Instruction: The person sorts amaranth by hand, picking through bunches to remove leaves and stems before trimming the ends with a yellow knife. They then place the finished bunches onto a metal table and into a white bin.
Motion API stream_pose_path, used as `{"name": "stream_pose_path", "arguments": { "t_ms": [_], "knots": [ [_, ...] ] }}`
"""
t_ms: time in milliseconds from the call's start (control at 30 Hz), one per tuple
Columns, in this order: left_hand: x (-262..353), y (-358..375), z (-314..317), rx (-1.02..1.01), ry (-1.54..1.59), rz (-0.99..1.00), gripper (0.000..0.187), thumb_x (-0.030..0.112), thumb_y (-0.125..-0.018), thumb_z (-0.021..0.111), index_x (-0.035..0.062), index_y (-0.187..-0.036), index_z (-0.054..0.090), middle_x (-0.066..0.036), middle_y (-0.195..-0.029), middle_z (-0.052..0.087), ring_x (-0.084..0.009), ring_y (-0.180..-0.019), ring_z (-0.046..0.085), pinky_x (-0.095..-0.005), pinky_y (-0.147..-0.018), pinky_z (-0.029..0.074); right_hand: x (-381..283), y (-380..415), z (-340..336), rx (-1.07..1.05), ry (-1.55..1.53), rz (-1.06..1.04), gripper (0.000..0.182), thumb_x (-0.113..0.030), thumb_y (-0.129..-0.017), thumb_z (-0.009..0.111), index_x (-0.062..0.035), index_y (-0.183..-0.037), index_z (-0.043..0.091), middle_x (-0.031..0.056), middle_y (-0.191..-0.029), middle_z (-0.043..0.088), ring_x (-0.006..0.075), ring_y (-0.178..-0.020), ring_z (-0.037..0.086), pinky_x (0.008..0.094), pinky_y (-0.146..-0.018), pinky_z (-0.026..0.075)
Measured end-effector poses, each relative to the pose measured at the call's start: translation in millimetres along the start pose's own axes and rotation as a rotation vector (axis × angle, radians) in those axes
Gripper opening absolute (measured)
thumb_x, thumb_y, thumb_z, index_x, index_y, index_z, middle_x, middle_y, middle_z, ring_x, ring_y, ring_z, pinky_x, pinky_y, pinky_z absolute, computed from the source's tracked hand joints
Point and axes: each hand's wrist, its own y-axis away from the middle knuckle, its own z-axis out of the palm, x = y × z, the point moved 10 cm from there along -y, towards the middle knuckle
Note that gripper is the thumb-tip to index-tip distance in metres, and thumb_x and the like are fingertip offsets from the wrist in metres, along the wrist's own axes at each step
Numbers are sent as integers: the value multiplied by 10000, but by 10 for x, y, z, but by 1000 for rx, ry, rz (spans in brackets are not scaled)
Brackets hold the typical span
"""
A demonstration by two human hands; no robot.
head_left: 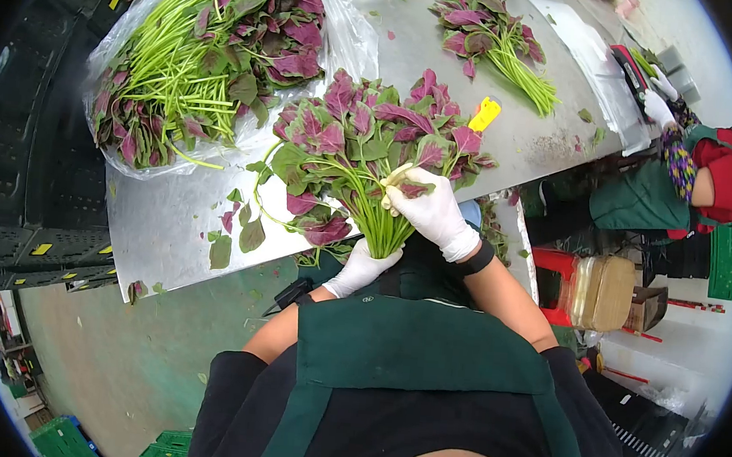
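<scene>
A bunch of red-and-green amaranth (364, 142) lies with its leaves fanned over the metal table (169, 222) and its green stems pointing at me. My left hand (361, 268), in a white glove, grips the stem ends from below at the table edge. My right hand (433, 210), also in a white glove with a black wristband, is closed around the stems higher up. A pale band or tie shows at its fingers.
A large pile of the same greens (208, 53) lies on clear plastic at the far left. A smaller bunch (492, 41) and a yellow tool (485, 114) lie further along the table. A co-worker's gloved hand (656, 105) works at the right. Black crates (36, 160) stand left.
</scene>
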Motion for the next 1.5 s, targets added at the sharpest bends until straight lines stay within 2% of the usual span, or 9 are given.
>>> {"name": "stream_pose_path", "arguments": {
  "t_ms": [333, 533, 667, 900, 1033, 1100, 1167, 1367, 1500],
  "knots": [
    [-85, 3, -7, -3, 13, -20, 308, 127, -891, 716, 18, -1166, 629, -28, -1063, 683, -103, -984, 613, -266, -890, 484, -502, 58, 205, -71, 924, -535, 173, -60, -764, 606, -80, -930, 562, 110, -751, 594, 309, -742, 624, 416, -672, 491],
    [-84, 16, -3, -12, 25, -13, 289, 119, -901, 698, 9, -1158, 623, -20, -1025, 680, -102, -945, 604, -272, -863, 488, -466, 2, 209, 42, 978, -504, 115, -64, -822, 612, -76, -933, 585, 126, -751, 607, 335, -719, 620, 418, -641, 492],
    [-21, 22, -13, 6, -3, 43, 266, 115, -897, 701, 14, -1133, 633, -10, -1008, 678, -100, -913, 603, -271, -844, 491, -433, -58, -131, 216, 625, -345, 159, 9, -825, 558, -67, -962, 582, 137, -839, 664, 346, -801, 665, 394, -700, 525],
    [-12, 18, -16, 23, -27, 38, 221, 86, -867, 723, 15, -1070, 673, -26, -1005, 704, -113, -933, 642, -272, -856, 499, -355, 223, -1467, 562, 6, -85, 109, -61, -931, 625, -22, -1030, 602, 37, -802, 656, 57, -639, 566, 219, -581, 448],
    [6, 13, -12, 17, 6, 25, 225, 51, -847, 731, 6, -1060, 674, -41, -1014, 710, -129, -949, 657, -284, -873, 507, 434, 677, -1994, 482, 287, 148, 160, -131, -878, 703, -31, -975, 624, 28, -712, 643, 116, -641, 615, 272, -600, 490],
    [-7, 1, -3, 16, 20, 12, 232, 45, -842, 733, 2, -1061, 670, -41, -1011, 709, -130, -947, 656, -285, -870, 507, 559, 948, -1967, 288, 1086, 278, 282, -234, -785, 753, -50, -978, 660, 115, -776, 689, 263, -744, 684, 380, -695, 540],
    [43, 6, 10, 20, 23, 13, 226, 34, -844, 726, -7, -1059, 668, -44, -1008, 708, -127, -940, 658, -282, -873, 507, 832, 1257, -2003, 212, 1258, 456, 287, -306, -775, 712, -114, -989, 706, 145, -883, 705, 310, -893, 674, 413, -787, 536],
    [-19, -12, -7, 43, 31, 3, 235, 33, -845, 730, -19, -1066, 670, -56, -1016, 711, -127, -949, 661, -283, -891, 507, 327, 808, -1091, 157, 298, 270, 307, -289, -880, 687, -43, -1063, 682, 135, -917, 718, 205, -828, 696, 332, -766, 540],
    [21, -23, -21, 36, -52, 46, 254, 37, -839, 738, -16, -1074, 660, -50, -998, 705, -128, -940, 654, -285, -894, 506, -41, 444, -560, 185, 305, 35, 288, -271, -878, 676, -21, -1003, 608, 134, -829, 677, 266, -754, 675, 364, -687, 533]
  ]
}}
